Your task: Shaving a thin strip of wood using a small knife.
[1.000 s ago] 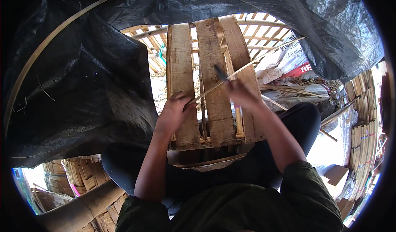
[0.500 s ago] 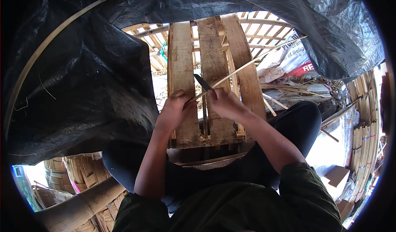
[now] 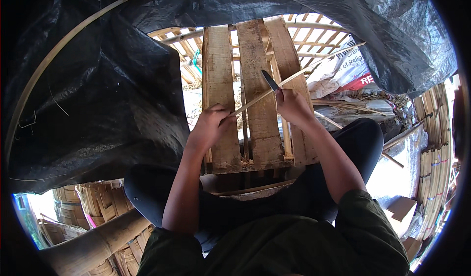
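My left hand [image 3: 212,123] is closed round the near end of a long, thin bamboo strip [image 3: 255,100]. From there the strip slants up and to the right across the wooden slats [image 3: 222,79] before me, its far end beyond the slats. In my right hand [image 3: 296,106] is a knife [image 3: 270,80] with a dark blade. The blade points up and left and lies against the strip, about midway along the part over the slats. The knife's handle is hidden in my fist.
Black plastic sheeting [image 3: 98,94] covers the left side and hangs across the top. A printed white sack [image 3: 338,72] and loose bamboo pieces [image 3: 351,107] lie to the right. Bundled bamboo strips [image 3: 431,178] stand farther right. A thick bamboo pole [image 3: 98,244] and woven baskets [image 3: 105,205] are lower left.
My right hand and the knife have moved up and right along the strip, away from my left hand. The left hand has stayed nearly in place, still gripping the strip.
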Demonstrator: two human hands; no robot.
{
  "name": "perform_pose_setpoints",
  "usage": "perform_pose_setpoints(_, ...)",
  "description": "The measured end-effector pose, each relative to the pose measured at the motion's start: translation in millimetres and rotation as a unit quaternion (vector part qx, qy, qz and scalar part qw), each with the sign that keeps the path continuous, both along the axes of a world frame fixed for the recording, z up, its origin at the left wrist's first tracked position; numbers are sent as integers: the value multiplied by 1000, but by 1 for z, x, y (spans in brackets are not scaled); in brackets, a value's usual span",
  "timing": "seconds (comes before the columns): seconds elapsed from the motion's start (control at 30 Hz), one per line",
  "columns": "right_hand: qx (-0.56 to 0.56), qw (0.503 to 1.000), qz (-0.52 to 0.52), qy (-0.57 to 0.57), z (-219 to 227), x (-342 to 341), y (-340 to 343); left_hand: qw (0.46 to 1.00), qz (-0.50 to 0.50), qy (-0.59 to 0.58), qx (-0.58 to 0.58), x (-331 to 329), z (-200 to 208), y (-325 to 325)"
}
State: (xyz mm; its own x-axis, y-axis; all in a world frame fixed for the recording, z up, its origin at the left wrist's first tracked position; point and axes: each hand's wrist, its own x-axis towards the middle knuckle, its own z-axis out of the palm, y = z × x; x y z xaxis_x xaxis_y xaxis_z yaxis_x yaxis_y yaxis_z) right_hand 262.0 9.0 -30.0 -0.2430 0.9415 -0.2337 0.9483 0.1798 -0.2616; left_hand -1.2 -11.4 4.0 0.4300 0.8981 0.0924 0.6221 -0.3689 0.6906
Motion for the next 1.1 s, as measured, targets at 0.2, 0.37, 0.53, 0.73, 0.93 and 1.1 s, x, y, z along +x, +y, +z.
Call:
perform_pose_setpoints(0.2, -70, 973, -162, 150, 21, -30, -14, 1000, -19, 9, 1, 1, 6, 3)
perform_pose_setpoints(0.37, -18, 954, -238, 180, 42, -3, 0, 1000, -9, -4, -7, -3, 3, 6)
perform_pose_setpoints(0.53, 129, 962, -154, 185, 5, -16, -14, 999, -12, 19, -48, 6, 9, 10)
perform_pose_setpoints(0.73, -25, 968, -213, 134, 20, 5, 9, 1000, -7, -2, 1, -5, -4, 8)
perform_pose_setpoints(0.93, 43, 982, -96, 157, -5, -22, -5, 1000, -15, 0, -4, -2, 2, 8)
perform_pose_setpoints(1.1, 52, 988, -107, 98, -50, 18, 14, 1000, -18, -6, -8, 5, 5, 10)
